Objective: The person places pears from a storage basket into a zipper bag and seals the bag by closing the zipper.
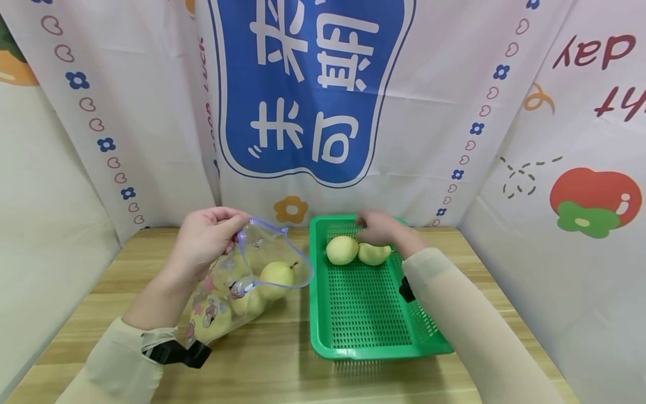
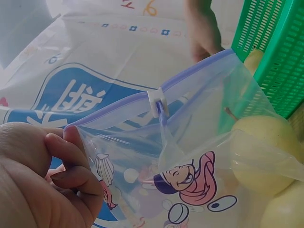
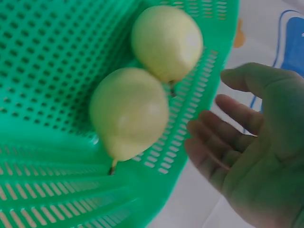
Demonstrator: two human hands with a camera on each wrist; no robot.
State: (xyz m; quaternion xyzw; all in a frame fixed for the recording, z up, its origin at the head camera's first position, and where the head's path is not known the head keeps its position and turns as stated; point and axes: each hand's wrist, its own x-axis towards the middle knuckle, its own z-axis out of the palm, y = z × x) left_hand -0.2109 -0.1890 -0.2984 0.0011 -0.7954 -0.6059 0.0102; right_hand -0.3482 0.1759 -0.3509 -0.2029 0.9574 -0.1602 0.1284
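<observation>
My left hand (image 1: 204,238) pinches the top edge of a clear zip bag (image 2: 190,156) with a purple rim, a white slider and printed cartoon figures. Its mouth gapes toward the right. Several yellow-green pears lie inside, one pear (image 1: 277,274) near the opening with its stem up. At the far end of a green plastic basket (image 1: 373,353), two pears rest side by side: the left pear (image 1: 342,250) and the right pear (image 1: 374,255). Over that end hovers my right hand (image 1: 381,227); in the right wrist view its fingers are loosely bent, apart from the pears and holding nothing.
Both bag and basket stand on a wood-grain table (image 1: 252,370). A printed white cloth (image 1: 429,123) hangs behind the table's far edge, with white walls at the sides. The basket's perforated floor shows in front of its two pears.
</observation>
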